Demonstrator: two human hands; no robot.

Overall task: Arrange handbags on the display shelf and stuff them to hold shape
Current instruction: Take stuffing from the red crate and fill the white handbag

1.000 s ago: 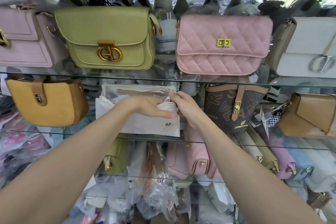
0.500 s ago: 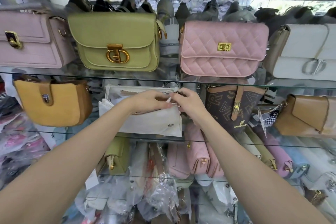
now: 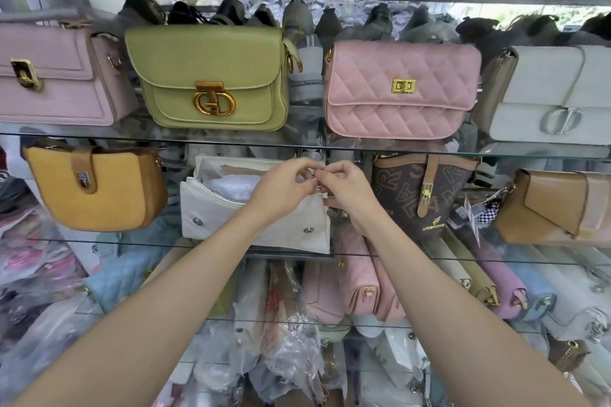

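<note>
The white handbag (image 3: 254, 211) sits on the middle glass shelf (image 3: 99, 241), its zipped top gaping over pale stuffing. At its upper right corner both hands meet: the left hand (image 3: 284, 185) and right hand (image 3: 347, 188) each curl their fingers to pinch a small metal fitting there. A mustard bag (image 3: 96, 188) stands left, a brown monogram bag (image 3: 426, 195) right.

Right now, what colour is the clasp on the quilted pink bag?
Gold, on the quilted pink bag; the head view shows it best.

brown monogram bag (image 3: 420, 195): big letters "r", "a"; small print illegible.
</note>
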